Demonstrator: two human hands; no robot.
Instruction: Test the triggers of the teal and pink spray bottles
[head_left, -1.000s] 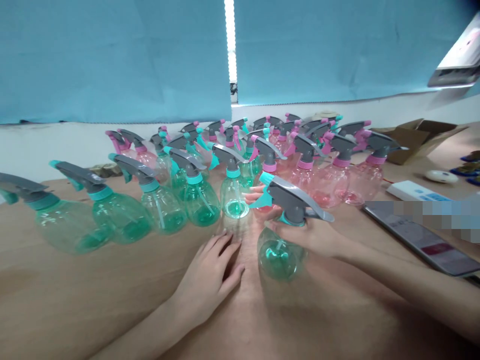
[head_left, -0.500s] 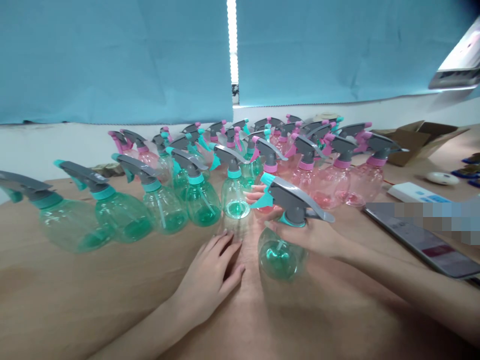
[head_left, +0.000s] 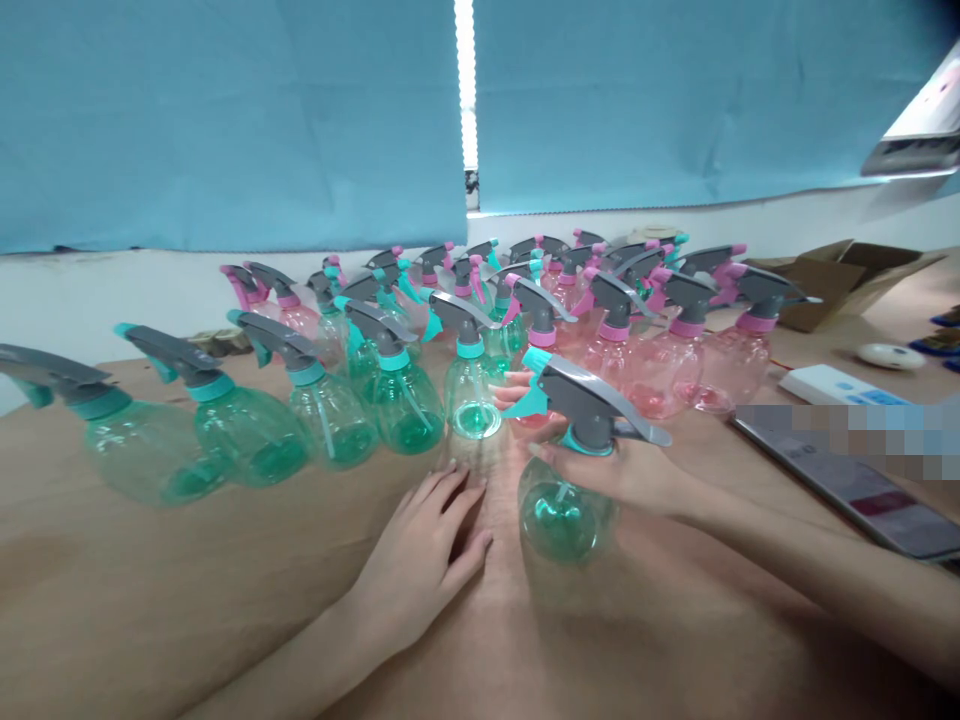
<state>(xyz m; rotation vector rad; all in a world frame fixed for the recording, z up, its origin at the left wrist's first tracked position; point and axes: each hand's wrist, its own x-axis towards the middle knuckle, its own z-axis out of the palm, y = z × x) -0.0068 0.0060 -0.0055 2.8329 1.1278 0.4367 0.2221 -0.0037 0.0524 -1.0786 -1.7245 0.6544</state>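
Note:
My right hand (head_left: 630, 475) is wrapped round the neck and upper body of a green spray bottle (head_left: 566, 520), whose grey head with a turquoise nozzle and trigger points left. Part of that hand is hidden behind the bottle. Flat on the wooden table (head_left: 247, 600) lies my left hand (head_left: 420, 545), fingers apart, holding nothing. Just beyond its fingertips stands a clear green spray bottle (head_left: 471, 395). Further left, a row of green spray bottles (head_left: 251, 430) faces the same way. Pink spray bottles (head_left: 664, 365) stand behind my right hand.
More pink and green spray bottles crowd the back of the table. To the right are a phone (head_left: 847, 490), a white box-shaped device (head_left: 840, 385), a white mouse (head_left: 890, 356) and an open cardboard box (head_left: 832, 285). Blue curtains (head_left: 240, 120) hang behind.
Almost nothing differs. The whole view has shifted very slightly; both hands and the held spray bottle keep their places.

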